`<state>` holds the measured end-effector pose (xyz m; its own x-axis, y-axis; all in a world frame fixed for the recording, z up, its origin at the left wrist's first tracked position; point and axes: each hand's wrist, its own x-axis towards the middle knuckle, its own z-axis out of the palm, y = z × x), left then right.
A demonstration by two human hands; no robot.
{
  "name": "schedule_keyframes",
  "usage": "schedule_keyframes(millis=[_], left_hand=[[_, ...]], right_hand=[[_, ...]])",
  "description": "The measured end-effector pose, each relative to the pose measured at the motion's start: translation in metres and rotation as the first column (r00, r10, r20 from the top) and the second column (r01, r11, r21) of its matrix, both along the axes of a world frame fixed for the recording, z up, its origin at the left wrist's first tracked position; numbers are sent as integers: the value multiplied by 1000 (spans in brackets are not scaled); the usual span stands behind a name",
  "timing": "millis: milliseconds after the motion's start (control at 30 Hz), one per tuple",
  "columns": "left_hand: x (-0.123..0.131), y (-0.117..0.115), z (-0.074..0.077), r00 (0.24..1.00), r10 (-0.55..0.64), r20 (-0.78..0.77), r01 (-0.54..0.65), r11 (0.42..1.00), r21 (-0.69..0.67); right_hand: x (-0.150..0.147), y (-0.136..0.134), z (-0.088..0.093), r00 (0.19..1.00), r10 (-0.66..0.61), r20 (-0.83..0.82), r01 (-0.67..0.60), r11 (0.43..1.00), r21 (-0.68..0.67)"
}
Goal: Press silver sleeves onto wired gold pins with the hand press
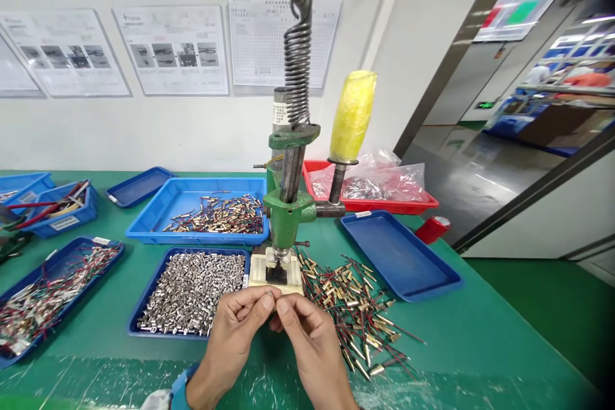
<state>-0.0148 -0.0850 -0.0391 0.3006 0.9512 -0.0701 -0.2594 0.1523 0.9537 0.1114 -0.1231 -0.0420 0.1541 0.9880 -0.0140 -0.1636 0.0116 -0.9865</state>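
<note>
My left hand and my right hand meet just in front of a green hand press. Each has its thumb and forefinger pinched together. A tiny metal bit shows at the left fingertips; what the right fingers hold is hidden. Behind the fingertips is the press's pale base with a black fixture. Small silver metal sleeves fill a dark blue tray left of my hands. To the right, brass-coloured cylinders with red and black wires lie loose in a pile.
The press's yellow-wrapped lever rises at right. Behind stand a light blue tray of wired parts and a red tray with plastic bags. A blue tray and red can sit right; a tray of wires lies left.
</note>
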Motion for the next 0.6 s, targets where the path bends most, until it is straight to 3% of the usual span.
schedule_keyframes(millis=[200,600], left_hand=[[-3,18,7,991,34,-126,-27,998,57],[18,56,29,985,13,-174,14,988,154]], right_hand=[[19,3,-1,981,-145,127,154,986,-60],[31,4,10,963,-217,161,228,972,-51]])
